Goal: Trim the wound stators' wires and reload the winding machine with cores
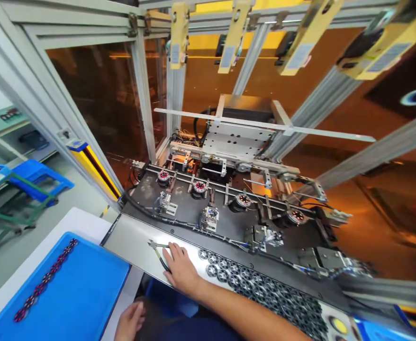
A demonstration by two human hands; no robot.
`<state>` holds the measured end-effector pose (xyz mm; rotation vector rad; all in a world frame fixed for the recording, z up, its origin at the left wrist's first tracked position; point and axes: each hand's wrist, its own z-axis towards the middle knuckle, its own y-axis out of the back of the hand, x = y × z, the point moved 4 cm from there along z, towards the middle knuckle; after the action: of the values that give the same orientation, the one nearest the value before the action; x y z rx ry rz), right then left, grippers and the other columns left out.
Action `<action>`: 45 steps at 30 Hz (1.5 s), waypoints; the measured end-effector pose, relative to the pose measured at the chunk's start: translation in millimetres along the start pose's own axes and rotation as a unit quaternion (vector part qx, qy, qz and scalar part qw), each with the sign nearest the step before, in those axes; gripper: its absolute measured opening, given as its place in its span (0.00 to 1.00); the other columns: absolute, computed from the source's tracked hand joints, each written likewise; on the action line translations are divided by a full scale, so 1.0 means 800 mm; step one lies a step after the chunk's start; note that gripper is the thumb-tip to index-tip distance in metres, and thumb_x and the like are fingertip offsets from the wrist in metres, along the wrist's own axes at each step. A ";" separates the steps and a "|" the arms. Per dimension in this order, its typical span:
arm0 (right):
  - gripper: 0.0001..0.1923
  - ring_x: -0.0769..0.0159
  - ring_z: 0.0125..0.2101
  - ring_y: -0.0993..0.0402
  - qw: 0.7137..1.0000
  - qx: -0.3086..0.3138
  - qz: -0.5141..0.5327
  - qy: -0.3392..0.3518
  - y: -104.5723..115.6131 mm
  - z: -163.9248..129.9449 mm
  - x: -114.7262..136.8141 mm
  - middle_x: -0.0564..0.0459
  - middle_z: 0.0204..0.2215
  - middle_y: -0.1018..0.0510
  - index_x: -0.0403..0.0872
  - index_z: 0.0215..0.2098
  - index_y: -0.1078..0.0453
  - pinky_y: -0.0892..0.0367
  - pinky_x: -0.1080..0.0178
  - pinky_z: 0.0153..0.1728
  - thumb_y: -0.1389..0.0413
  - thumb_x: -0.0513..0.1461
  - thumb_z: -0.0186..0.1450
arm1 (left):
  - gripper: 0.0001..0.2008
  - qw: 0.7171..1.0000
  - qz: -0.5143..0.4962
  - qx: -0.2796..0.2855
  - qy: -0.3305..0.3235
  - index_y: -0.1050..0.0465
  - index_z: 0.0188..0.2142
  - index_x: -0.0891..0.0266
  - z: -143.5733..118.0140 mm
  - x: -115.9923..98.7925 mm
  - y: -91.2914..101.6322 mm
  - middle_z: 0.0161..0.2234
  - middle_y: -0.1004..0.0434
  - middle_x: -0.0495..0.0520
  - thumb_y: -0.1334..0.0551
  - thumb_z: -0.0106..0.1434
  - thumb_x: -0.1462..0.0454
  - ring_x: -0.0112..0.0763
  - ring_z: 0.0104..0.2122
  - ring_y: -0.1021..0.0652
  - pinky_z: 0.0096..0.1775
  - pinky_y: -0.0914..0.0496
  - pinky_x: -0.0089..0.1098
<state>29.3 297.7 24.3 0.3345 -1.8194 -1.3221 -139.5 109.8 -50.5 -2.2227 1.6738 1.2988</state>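
Observation:
My right hand (182, 271) reaches across the steel ledge, its fingers over the handles of a pair of wire cutters (159, 254). The cutters' jaws point to the left, and their handles are spread apart. Close to my body, at the bottom, my left hand (131, 322) has its fingers curled in. Whether anything is inside those fingers is hidden. Right of my right hand, many round metal motor cores (245, 273) lie in rows on the ledge. On the machine bed behind, several wound stators (200, 187) with red and copper coils sit on spindles.
A blue tray (87, 279) at the left holds a line of wound stators (48, 277). Clamps, cables and a rail (236, 192) cross the black machine bed. Yellow units (231, 42) hang overhead. An aluminium post with a yellow strip (96, 166) stands at the left.

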 end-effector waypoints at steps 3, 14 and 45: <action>0.30 0.42 0.60 0.37 0.999 0.032 0.002 0.006 0.008 -0.002 -0.005 0.32 0.60 0.34 0.41 0.65 0.42 0.39 0.42 0.57 0.43 0.39 0.67 | 0.41 0.999 -0.016 -0.001 -0.036 0.22 0.29 0.63 -0.020 -0.006 -0.002 0.23 0.19 0.57 0.46 0.46 0.28 0.43 0.27 0.18 0.31 0.25 0.37; 0.17 0.60 0.43 0.25 0.953 0.065 0.279 -0.093 0.042 0.015 -0.004 0.47 0.46 0.25 0.44 0.51 0.32 0.27 0.53 0.44 0.42 0.45 0.68 | 0.29 0.921 0.127 -0.104 -0.352 0.36 0.17 0.58 -0.048 -0.131 -0.022 0.16 0.37 0.46 0.39 0.55 0.38 0.29 0.20 0.33 0.27 0.34 0.29; 0.06 0.78 0.21 0.34 0.451 -0.265 0.805 -0.279 0.163 0.313 0.031 0.60 0.29 0.35 0.47 0.43 0.38 0.30 0.76 0.16 0.48 0.39 0.67 | 0.13 0.724 0.357 -0.117 -0.579 0.30 0.29 0.58 0.027 -0.198 -0.104 0.20 0.25 0.50 0.45 0.70 0.61 0.33 0.20 0.23 0.24 0.34 0.30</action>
<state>-141.2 498.9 128.0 -1.9373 -1.0211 -0.3199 -91.5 274.1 4.7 -0.2612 1.7162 2.3612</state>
